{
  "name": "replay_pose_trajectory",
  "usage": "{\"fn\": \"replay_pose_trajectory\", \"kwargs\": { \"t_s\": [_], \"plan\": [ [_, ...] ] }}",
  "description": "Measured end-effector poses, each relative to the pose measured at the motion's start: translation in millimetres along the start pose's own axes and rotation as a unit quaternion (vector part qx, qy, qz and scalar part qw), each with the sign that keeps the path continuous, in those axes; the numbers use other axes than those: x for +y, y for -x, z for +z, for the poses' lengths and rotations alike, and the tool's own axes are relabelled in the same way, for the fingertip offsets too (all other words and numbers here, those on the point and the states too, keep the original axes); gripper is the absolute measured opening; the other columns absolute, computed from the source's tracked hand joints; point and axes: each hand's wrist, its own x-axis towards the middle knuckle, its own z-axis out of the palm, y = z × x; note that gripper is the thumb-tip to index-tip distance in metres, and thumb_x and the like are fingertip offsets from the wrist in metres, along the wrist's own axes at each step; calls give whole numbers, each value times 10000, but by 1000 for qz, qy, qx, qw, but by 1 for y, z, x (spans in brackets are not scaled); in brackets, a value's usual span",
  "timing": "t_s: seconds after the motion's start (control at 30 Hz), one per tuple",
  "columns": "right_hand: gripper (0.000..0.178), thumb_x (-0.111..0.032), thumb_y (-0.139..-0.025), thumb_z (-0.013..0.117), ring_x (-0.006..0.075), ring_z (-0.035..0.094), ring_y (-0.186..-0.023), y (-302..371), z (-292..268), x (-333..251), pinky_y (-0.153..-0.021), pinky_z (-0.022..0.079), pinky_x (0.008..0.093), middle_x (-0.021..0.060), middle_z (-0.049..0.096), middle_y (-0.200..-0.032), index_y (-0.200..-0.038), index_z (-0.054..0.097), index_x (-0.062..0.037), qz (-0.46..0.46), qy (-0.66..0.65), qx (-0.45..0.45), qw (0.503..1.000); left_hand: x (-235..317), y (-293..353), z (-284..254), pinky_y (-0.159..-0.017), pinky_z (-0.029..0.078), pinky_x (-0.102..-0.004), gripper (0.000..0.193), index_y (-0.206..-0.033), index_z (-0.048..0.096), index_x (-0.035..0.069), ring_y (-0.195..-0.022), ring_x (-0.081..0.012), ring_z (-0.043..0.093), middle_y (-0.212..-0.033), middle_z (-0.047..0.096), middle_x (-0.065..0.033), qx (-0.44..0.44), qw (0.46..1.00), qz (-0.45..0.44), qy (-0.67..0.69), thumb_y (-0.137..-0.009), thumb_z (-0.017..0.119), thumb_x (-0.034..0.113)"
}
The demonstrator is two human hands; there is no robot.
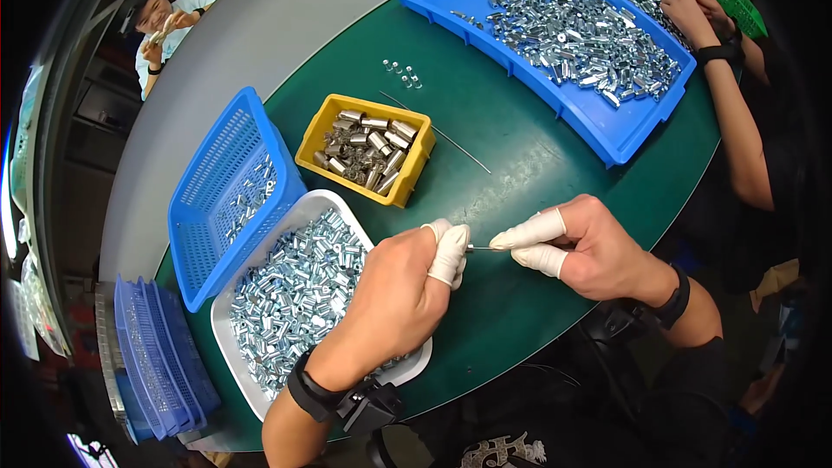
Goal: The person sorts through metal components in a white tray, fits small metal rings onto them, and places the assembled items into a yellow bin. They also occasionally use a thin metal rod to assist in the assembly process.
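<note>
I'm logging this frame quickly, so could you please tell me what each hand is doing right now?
Left hand: closed, pinching one end of a thin metal pin.
Right hand: closed, pinching the pin's other end.

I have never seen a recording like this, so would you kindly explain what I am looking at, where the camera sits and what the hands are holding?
There is no machine here: the one picture comes from a wide fisheye camera worn on a person's head, looking down, so straight edges bend near the rim. The left hand and right hand wear white finger covers and together pinch a thin metal pin between their fingertips. On the dark green round table lie a white tray of small shiny metal sleeves, a blue mesh basket, a yellow bin of larger metal parts and a long blue tray of shiny parts. Another person's hands work at the far right.
</note>
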Motion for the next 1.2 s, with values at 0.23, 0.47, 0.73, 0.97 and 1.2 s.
{"fn": "replay_pose_trajectory", "kwargs": {
  "t_s": [0.23, 0.47, 0.73, 0.97, 1.2],
  "plan": [
    [241, 70, -853, 622, 147, 646, -728, 1, -12, -23, -641, 484, 262, 105, 700, -776, -1037, 747, -23, 15, 132, -6, 991, 6, -10, 1, -584, 452, -361, 371, -803, 533, -9, -588, -261, 567, -650, 560, -109, 6, 998, 21, -55, -1058, 422, 237],
    [224, 55, -860, 629, 145, 645, -719, 0, -12, -13, -633, 480, 267, 106, 705, -794, -1033, 748, -22, 44, 51, 29, 997, 1, -16, 3, -584, 454, -351, 384, -800, 532, -11, -593, -251, 571, -644, 556, -109, 14, 999, 13, -48, -1060, 414, 244],
    [204, 38, -867, 641, 115, 628, -709, 2, -19, -10, -627, 474, 241, 92, 709, -813, -1033, 746, -17, 36, 88, 15, 995, 5, -23, 4, -576, 452, -357, 390, -789, 532, -8, -576, -270, 559, -647, 554, -116, -13, 1000, 3, -4, -1058, 421, 252],
    [181, 10, -903, 617, 55, 550, -639, 6, -34, -8, -573, 432, 222, 21, 657, -761, -1050, 722, 9, 157, 7, 16, 987, 2, -30, 12, -613, 475, -462, 362, -762, 604, 4, -641, -392, 608, -680, 617, -199, 2, 964, -4, -267, -996, 517, 266],
    [174, -19, -936, 587, 29, 516, -637, 16, -35, 8, -570, 426, 203, -13, 611, -764, -1082, 672, 22, 150, 99, 106, 978, 4, -40, 20, -644, 495, -500, 352, -755, 642, 25, -693, -413, 632, -710, 641, -209, -7, 939, -27, -342, -956, 562, 303]
  ]
}}
